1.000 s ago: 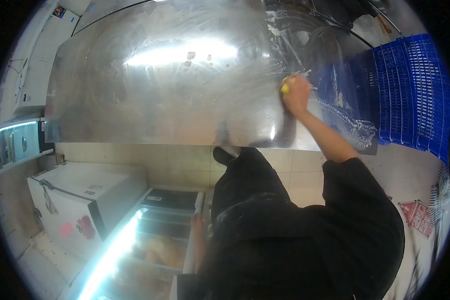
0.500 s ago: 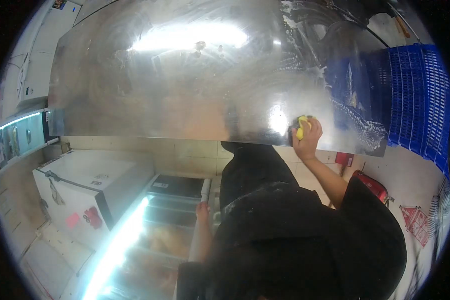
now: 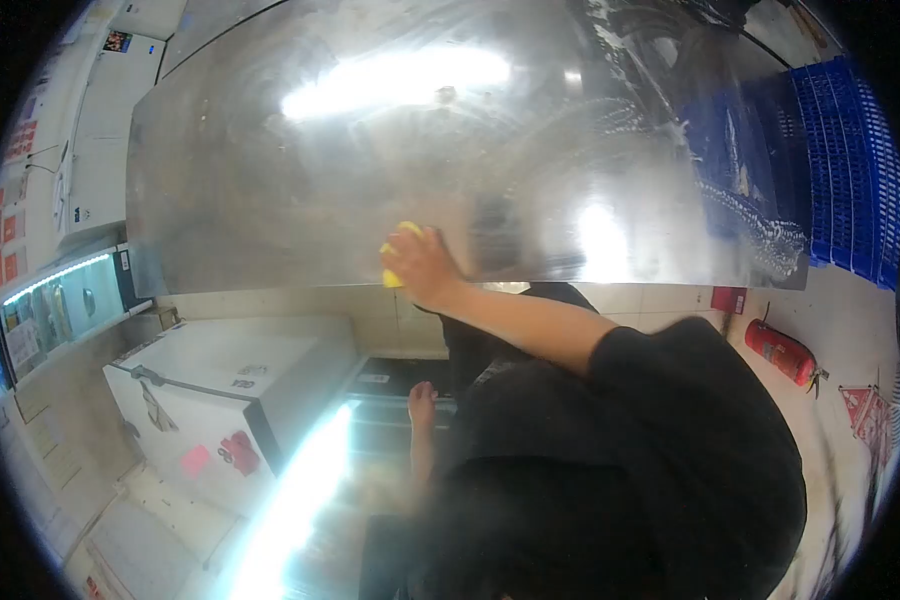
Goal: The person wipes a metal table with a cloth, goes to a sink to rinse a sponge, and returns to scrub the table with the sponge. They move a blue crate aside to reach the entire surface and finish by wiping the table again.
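Right hand (image 3: 427, 268) grips yellow pad (image 3: 392, 278) at steel table (image 3: 270, 190)'s near edge; left hand (image 3: 422, 405) lower, can't tell whether closed.

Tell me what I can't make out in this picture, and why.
All in the head view:
Yellow sponge or cloth: mostly covered by the right hand; can't tell which.
Metal table: far side cut off by the top edge.
Lit cabinet: contents lost in glare and blur.
Fire extinguisher: label too small to read.
Left hand: too blurred to tell what it touches.
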A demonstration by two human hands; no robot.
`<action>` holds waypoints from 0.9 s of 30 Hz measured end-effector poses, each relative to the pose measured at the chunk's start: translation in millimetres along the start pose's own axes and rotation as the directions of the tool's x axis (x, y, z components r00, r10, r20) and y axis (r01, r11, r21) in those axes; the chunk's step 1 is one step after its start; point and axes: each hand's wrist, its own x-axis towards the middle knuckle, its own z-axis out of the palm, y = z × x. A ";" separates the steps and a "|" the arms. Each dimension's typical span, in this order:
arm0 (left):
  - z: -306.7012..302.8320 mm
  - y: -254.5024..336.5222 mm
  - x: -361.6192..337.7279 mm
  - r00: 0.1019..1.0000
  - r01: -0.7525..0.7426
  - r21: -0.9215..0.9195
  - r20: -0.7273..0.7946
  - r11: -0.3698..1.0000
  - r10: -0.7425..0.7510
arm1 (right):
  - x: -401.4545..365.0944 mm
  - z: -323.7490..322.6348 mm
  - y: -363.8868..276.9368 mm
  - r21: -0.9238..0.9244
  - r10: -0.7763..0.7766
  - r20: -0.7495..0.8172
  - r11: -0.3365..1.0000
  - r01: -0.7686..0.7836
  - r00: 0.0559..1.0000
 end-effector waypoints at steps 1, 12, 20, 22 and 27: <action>-13.5 5.2 8.3 1.000 -0.005 -0.026 -0.008 1.000 0.005 | -12.5 -13.5 8.1 0.042 -0.021 0.009 0.999 0.021 1.000; -204.1 -31.2 77.2 0.990 0.056 -0.112 -0.121 0.992 -0.069 | -157.5 -134.4 110.2 -0.523 0.469 -0.517 0.489 -0.698 0.716; -247.8 -38.7 111.9 0.982 0.119 -0.127 -0.131 0.985 -0.136 | 3.6 15.6 -24.3 -0.321 0.354 -0.361 0.822 -0.471 0.863; -253.7 -59.2 143.0 0.995 -0.070 0.033 -0.075 0.997 0.073 | 68.0 53.8 -47.5 -0.280 0.300 -0.304 0.879 -0.386 0.904; -243.2 111.0 138.3 0.979 -0.203 0.154 0.006 0.967 0.205 | 184.5 131.5 -108.3 -0.267 0.247 -0.134 0.924 -0.275 0.960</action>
